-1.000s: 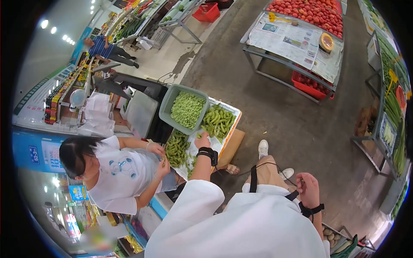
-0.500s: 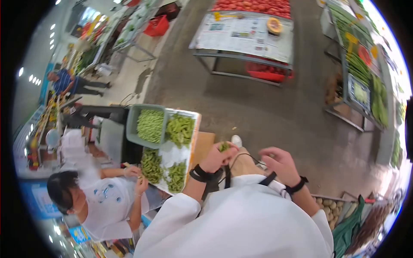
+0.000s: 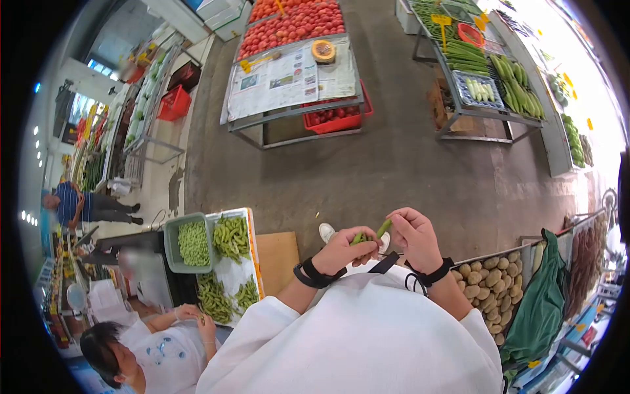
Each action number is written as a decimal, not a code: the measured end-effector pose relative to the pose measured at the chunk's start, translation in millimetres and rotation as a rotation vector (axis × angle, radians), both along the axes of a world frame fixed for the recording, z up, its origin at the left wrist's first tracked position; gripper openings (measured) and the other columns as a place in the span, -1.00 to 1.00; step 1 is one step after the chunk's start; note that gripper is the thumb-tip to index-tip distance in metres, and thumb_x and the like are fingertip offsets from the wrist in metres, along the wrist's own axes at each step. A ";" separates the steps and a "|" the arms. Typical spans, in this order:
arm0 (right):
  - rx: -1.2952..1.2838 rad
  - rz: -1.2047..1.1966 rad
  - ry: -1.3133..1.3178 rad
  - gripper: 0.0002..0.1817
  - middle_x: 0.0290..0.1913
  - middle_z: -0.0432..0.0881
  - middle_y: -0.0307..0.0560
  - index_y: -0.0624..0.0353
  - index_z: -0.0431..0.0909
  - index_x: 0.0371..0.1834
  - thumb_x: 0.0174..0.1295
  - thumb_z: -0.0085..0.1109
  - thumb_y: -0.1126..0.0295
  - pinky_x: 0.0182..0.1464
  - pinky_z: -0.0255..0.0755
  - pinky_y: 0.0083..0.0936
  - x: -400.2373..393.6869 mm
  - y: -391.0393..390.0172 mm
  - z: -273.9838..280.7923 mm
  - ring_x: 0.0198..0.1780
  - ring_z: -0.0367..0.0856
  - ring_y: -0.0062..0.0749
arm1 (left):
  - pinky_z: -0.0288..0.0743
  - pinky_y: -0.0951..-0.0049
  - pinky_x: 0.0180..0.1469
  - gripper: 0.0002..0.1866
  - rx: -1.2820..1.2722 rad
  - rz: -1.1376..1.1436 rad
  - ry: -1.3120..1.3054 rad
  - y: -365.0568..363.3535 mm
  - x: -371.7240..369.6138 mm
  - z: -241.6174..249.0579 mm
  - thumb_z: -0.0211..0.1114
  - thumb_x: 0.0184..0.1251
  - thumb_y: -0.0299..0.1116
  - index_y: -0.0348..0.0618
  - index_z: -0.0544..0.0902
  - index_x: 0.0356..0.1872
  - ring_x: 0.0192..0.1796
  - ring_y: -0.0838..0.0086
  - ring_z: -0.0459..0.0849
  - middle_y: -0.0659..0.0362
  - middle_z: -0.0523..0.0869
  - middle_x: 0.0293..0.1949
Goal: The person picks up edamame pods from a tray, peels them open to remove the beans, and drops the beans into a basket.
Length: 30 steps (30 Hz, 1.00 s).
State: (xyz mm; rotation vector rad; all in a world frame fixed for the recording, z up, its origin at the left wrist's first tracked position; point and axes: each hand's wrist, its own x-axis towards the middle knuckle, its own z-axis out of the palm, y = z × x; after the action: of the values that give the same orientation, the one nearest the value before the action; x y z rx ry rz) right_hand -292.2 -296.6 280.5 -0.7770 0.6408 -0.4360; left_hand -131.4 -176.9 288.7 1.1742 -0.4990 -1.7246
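Several green pods [image 3: 358, 238] rest in my left hand [image 3: 346, 251], its fingers curled around them in front of my white shirt. Close beside it on the right, my right hand [image 3: 420, 241] pinches one green pod [image 3: 384, 228] between thumb and fingers. To the left, a white board [image 3: 258, 276] carries piles of green pods [image 3: 231, 237] and a grey-green bin [image 3: 172, 245] of shelled green beans [image 3: 193, 243]. Both my wrists have black bands.
A seated person [image 3: 167, 351] in white handles something small at the lower left. Ahead stands a newspaper-covered table [image 3: 282, 79] with tomatoes and a cut pumpkin. Potatoes [image 3: 489, 282] and a green cloth [image 3: 538, 308] lie at the right. Another person [image 3: 82, 203] stands far left.
The view has turned to the right, showing more potatoes. My right hand has come close to my left and now holds a pod.
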 end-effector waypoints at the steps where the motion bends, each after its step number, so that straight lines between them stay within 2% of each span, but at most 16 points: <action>1: 0.072 -0.033 -0.091 -0.87 -0.49 0.44 -0.39 0.25 0.57 -0.18 0.36 0.11 0.41 -0.48 0.11 -0.76 -5.9 -1.5 -2.0 -0.50 0.25 -0.79 | 0.23 0.70 -0.54 -0.90 -0.008 0.041 0.078 -1.6 -2.7 -5.2 0.16 0.43 -0.36 -0.16 0.53 -0.22 -0.50 0.70 0.45 0.24 0.61 -0.38; 2: 0.059 -0.030 -0.099 -0.87 -0.48 0.45 -0.39 0.25 0.56 -0.17 0.36 0.11 0.42 -0.48 0.11 -0.76 -10.5 -1.3 -2.4 -0.50 0.24 -0.79 | 0.21 0.71 -0.56 -0.90 -0.024 0.131 0.167 -3.7 -7.2 -12.5 0.15 0.44 -0.35 -0.15 0.52 -0.18 -0.51 0.69 0.45 0.22 0.63 -0.36; 5: 0.013 -0.026 -0.103 -0.86 -0.47 0.45 -0.40 0.26 0.54 -0.14 0.36 0.11 0.43 -0.47 0.11 -0.77 -16.2 2.0 -1.5 -0.50 0.23 -0.79 | 0.22 0.71 -0.55 -0.87 -0.019 0.156 0.279 -14.3 -16.2 -4.6 0.16 0.44 -0.31 -0.14 0.52 -0.17 -0.52 0.69 0.43 0.21 0.63 -0.34; 8: -0.033 -0.051 -0.057 -0.84 -0.45 0.47 -0.40 0.27 0.55 -0.10 0.35 0.12 0.43 -0.45 0.14 -0.77 -16.1 4.1 0.6 -0.48 0.25 -0.80 | 0.23 0.71 -0.53 -0.86 -0.009 0.193 0.265 -17.4 -22.4 -1.4 0.19 0.42 -0.31 -0.14 0.52 -0.15 -0.52 0.69 0.41 0.23 0.62 -0.35; 11: -0.024 -0.063 0.007 -0.82 -0.42 0.50 -0.40 0.28 0.57 -0.08 0.33 0.14 0.43 -0.44 0.17 -0.78 -15.6 4.6 6.6 -0.47 0.28 -0.79 | 0.23 0.72 -0.51 -0.84 -0.004 0.315 0.145 -18.7 -26.8 4.6 0.23 0.39 -0.34 -0.16 0.54 -0.12 -0.52 0.71 0.40 0.26 0.61 -0.38; 17: -0.024 -0.022 0.053 -0.84 -0.45 0.52 -0.38 0.30 0.60 -0.16 0.29 0.18 0.44 -0.49 0.18 -0.78 -9.6 8.7 1.5 -0.51 0.32 -0.78 | 0.30 0.70 -0.46 -0.82 -0.198 0.349 -0.537 -16.5 -29.5 -6.7 0.29 0.34 -0.38 -0.22 0.55 -0.13 -0.46 0.75 0.44 0.31 0.59 -0.43; 20: 0.026 -0.021 0.053 -0.87 -0.47 0.52 -0.37 0.31 0.60 -0.20 0.29 0.17 0.46 -0.51 0.18 -0.77 -5.3 6.4 -1.8 -0.54 0.33 -0.77 | 0.34 0.70 -0.43 -0.81 -0.248 0.360 -0.669 -15.7 -31.4 -8.3 0.30 0.34 -0.37 -0.23 0.55 -0.15 -0.44 0.75 0.47 0.30 0.60 -0.42; 30: 0.142 -0.109 -0.041 -0.89 -0.48 0.53 -0.31 0.33 0.56 -0.23 0.28 0.14 0.49 -0.53 0.17 -0.79 -1.6 11.5 -10.7 -0.54 0.34 -0.78 | 0.33 0.72 -0.45 -0.86 -0.267 0.373 -0.440 -22.3 -37.0 -5.6 0.27 0.38 -0.39 -0.20 0.54 -0.18 -0.44 0.75 0.47 0.26 0.63 -0.41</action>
State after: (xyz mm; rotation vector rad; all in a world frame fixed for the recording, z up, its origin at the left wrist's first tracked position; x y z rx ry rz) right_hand -293.8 -285.1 269.7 -0.5985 0.6706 -0.4991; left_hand -168.3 -199.2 283.1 1.3534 -0.6991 -1.0479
